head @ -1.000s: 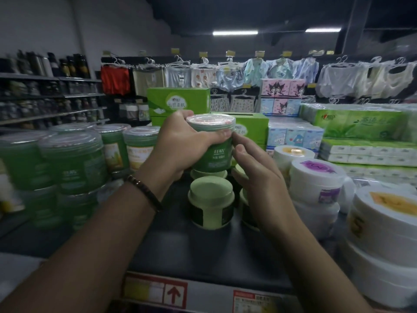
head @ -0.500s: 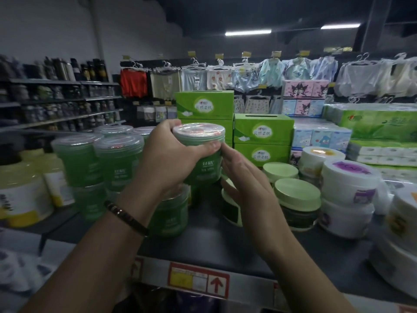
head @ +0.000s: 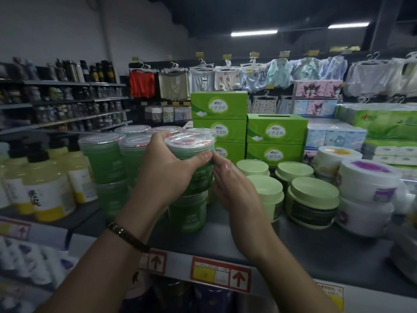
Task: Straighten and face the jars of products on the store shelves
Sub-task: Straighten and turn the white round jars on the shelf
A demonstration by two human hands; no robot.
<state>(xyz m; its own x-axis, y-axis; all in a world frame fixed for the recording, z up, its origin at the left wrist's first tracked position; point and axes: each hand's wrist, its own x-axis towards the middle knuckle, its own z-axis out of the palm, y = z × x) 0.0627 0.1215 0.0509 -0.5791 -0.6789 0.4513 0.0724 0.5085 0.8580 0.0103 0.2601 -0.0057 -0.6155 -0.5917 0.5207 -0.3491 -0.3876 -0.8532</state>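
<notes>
My left hand [head: 168, 170] grips a green jar with a clear lid [head: 191, 150] from its left side, thumb across the front. The jar stands on top of another green jar [head: 188, 211] on the dark shelf [head: 293, 242]. My right hand [head: 232, 184] touches the held jar's right side with straight fingers. More green clear-lidded jars [head: 103, 159] are stacked to the left, blurred. Pale-green-lidded jars [head: 312, 199] stand to the right.
Yellow pump bottles [head: 45, 188] stand at far left. White tubs [head: 365, 190] are stacked at right. Green tissue boxes [head: 276, 136] sit behind the jars. Price tags with red arrows [head: 221, 274] line the shelf's front edge. Hanging clothes fill the back wall.
The view has swung left along the shelf. Both hands carried the green jar leftward and set it lower, onto another green jar beside the green stacks.
</notes>
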